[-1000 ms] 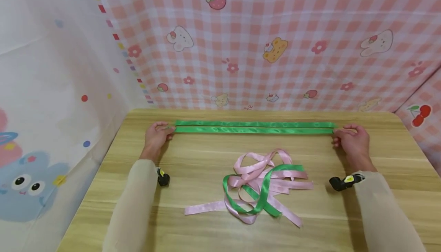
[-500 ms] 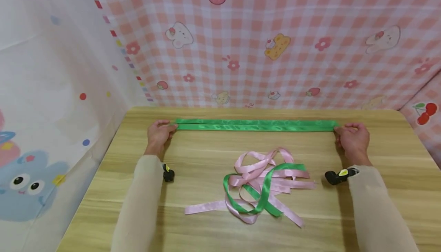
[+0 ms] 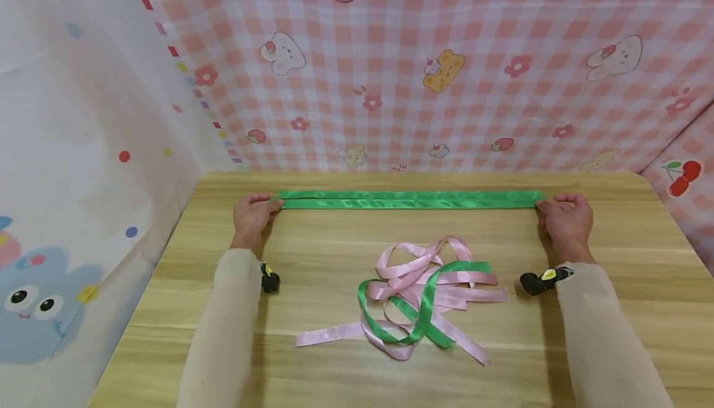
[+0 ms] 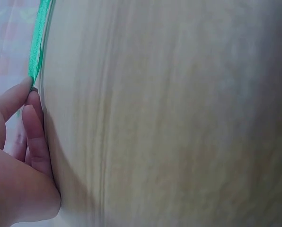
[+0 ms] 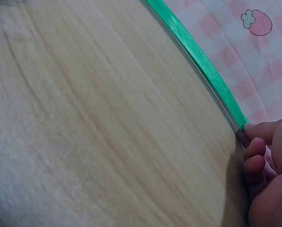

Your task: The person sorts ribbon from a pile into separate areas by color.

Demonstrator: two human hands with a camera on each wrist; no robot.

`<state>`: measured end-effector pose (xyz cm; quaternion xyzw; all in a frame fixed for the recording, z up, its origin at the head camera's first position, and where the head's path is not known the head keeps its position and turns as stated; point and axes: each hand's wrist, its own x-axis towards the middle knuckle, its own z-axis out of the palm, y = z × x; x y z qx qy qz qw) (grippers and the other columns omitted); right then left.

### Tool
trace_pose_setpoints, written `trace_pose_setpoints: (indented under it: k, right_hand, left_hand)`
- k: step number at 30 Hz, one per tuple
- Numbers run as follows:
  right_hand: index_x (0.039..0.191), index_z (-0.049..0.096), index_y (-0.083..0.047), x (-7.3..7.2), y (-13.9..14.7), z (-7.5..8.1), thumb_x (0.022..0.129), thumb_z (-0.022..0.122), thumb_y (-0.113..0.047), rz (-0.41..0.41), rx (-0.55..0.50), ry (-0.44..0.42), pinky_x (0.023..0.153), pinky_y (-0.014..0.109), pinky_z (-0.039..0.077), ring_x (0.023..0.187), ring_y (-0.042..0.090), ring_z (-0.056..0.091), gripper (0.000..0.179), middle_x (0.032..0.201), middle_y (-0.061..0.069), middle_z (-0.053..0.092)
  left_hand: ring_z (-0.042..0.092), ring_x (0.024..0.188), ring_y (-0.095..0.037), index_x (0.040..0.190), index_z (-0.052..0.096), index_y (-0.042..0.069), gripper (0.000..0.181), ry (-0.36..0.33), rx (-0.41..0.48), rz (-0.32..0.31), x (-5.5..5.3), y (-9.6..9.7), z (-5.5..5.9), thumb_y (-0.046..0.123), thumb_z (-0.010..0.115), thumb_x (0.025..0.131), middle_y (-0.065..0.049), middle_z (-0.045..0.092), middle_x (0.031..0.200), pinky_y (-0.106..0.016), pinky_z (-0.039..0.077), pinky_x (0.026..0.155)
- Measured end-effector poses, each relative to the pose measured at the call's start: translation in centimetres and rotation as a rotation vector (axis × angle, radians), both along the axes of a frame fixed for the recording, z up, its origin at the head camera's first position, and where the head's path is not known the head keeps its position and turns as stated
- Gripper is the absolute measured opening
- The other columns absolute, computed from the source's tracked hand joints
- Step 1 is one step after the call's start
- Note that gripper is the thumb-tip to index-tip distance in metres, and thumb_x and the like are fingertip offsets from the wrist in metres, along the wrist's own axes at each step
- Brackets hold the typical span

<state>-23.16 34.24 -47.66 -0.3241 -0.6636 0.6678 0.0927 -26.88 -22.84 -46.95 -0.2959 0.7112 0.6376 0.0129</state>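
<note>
A: Item one, the left hand. We log it at centre left of the head view, fingers curled and pinching the left end of the green ribbon. The left wrist view shows the thumb and fingers closed on the ribbon's edge at the upper left of that frame.

B: Item two, the right hand, centre right of the head view. We see it pinching the other end in the same way; in the right wrist view its fingertips close on the ribbon at the right edge of the frame.

A: Condition of the ribbon: stretched straight across the upper middle of the frame, low over the table, near its far edge. It looks doubled, two bands side by side. We judge that the two-ended pinch is what keeps it taut and the bands aligned.

B: We cannot tell whether it rests on the wood or hangs just above it.

A: Item three, moving outward: a loose pile of ribbons in the lower middle of the frame, pink lengths tangled with one green one, well apart from the stretched ribbon and between the forearms.

B: Item four, a small black wrist camera on the right sleeve, and its twin on the left.

A: Item five, the backdrop: pink checked cloth with strawberries and rabbits across the top, white cartoon cloth at the left.
</note>
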Motion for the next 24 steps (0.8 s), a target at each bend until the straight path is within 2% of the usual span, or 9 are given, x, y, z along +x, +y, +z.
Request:
trace_pose_setpoints:
  k: [6,12,18,24]
  right_hand:
    - [0.094,0.043,-0.018,-0.20,0.10,-0.06,0.087,0.072,-0.005,-0.008,0.000,-0.006,0.034,0.021,0.041,0.034,0.007,0.049,0.033,0.056,-0.014,0.061]
    - [0.095,0.043,-0.018,-0.11,-0.06,-0.03,0.087,0.072,-0.005,-0.010,0.004,-0.001,0.034,0.022,0.041,0.034,0.008,0.049,0.032,0.056,-0.013,0.061]
    - [0.095,0.043,-0.018,0.04,-0.22,0.11,0.088,0.071,-0.005,-0.008,0.013,0.001,0.034,0.021,0.041,0.035,0.007,0.050,0.032,0.058,-0.015,0.061]
    - [0.097,0.045,-0.017,0.23,-0.21,0.24,0.087,0.072,-0.006,0.014,0.029,0.017,0.035,0.021,0.042,0.035,0.008,0.052,0.031,0.058,-0.014,0.062]
  left_hand:
    - [0.063,0.075,-0.005,0.115,0.059,0.009,0.036,0.005,-0.022,0.006,-0.02,0.25,0.28,0.011,0.079,0.085,0.003,0.064,0.091,-0.017,0.051,0.065]
    - [0.065,0.076,-0.006,0.116,0.058,0.009,0.037,0.010,0.005,0.024,0.13,0.38,0.48,0.009,0.079,0.085,0.003,0.065,0.090,-0.017,0.052,0.067]
    - [0.064,0.076,-0.006,0.117,0.057,0.011,0.038,-0.003,-0.018,0.011,0.39,0.41,0.53,0.013,0.078,0.086,0.004,0.066,0.093,-0.018,0.052,0.066]
    - [0.066,0.083,-0.008,0.124,0.055,0.009,0.044,0.019,-0.003,0.005,0.47,0.32,0.41,0.012,0.078,0.086,0.002,0.067,0.099,-0.020,0.054,0.074]
